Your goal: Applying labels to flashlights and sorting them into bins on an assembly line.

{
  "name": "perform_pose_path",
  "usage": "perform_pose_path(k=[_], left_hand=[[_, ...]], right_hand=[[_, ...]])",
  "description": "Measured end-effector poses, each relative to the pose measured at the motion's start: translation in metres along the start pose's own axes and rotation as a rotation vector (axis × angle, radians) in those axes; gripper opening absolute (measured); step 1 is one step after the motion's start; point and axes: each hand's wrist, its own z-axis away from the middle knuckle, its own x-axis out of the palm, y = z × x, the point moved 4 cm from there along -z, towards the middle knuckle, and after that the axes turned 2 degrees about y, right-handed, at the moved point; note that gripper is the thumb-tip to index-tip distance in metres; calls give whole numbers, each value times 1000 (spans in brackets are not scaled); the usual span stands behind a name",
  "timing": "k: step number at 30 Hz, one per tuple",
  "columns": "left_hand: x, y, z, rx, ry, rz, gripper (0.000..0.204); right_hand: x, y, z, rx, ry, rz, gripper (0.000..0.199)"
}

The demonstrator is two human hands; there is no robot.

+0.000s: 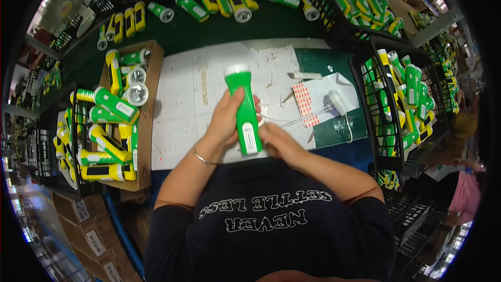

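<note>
A green flashlight [245,104] with a white head is held upright over the work surface, head pointing away from me. My left hand [225,117] wraps round its body, thumb on top and fingertips showing on the far side. Against the lower right side of the flashlight, my right hand [279,142] is closed with its fingertips at the edge; part of its grip is hidden. White cables [284,122] run from beside this hand to a small white box-shaped device [337,103] on the right. A red-and-white patterned strip [302,102] lies near them.
White paper [180,99] covers much of the green table. On the left stands a cardboard box [151,73] of green and yellow flashlights. Black crates [373,120] full of them stand at right and far right. Several more flashlights [222,0] line the back.
</note>
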Motion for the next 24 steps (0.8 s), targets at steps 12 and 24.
perform_pose_path(k=[12, 24], left_hand=[[4, 8, 0, 169, -71, -267, 38], [-18, 21, -8, 120, -50, 14, 60]], right_hand=[[21, -69, 10, -1034, 285, 1568, 14], [28, -60, 3, -941, 196, 1021, 36]])
